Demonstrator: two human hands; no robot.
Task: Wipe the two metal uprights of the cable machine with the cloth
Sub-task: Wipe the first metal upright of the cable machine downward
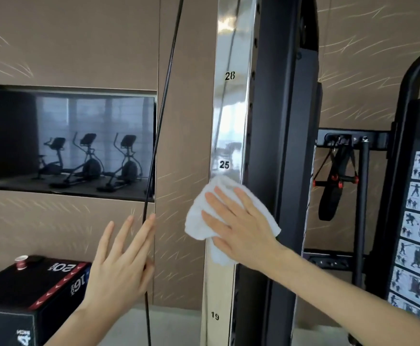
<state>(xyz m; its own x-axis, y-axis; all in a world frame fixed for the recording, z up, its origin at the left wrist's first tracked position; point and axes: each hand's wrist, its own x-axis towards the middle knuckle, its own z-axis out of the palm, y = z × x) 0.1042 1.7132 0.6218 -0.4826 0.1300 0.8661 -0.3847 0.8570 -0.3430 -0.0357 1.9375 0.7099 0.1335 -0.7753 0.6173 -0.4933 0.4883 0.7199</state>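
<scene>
In the head view, you are pressing the cloth (197, 217) flat against the chrome upright (228, 108) just below its 25 mark with your right hand (243, 226), fingers straight, not gripping, so it could be slipping off. Your left hand (119, 265), fingers spread wide, is hovering just beside the black cable (165, 96); the black frame (276, 146) is crowding the upright's right edge.

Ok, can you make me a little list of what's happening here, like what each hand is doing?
right hand: flat, presses the cloth on the upright
cloth: white, just below the 25 mark
upright: shiny metal, marked 28, 25, 19
left hand: open, fingers straight, by the cable; cannot tell if it touches
box: black, lower left, with a cup on top
</scene>
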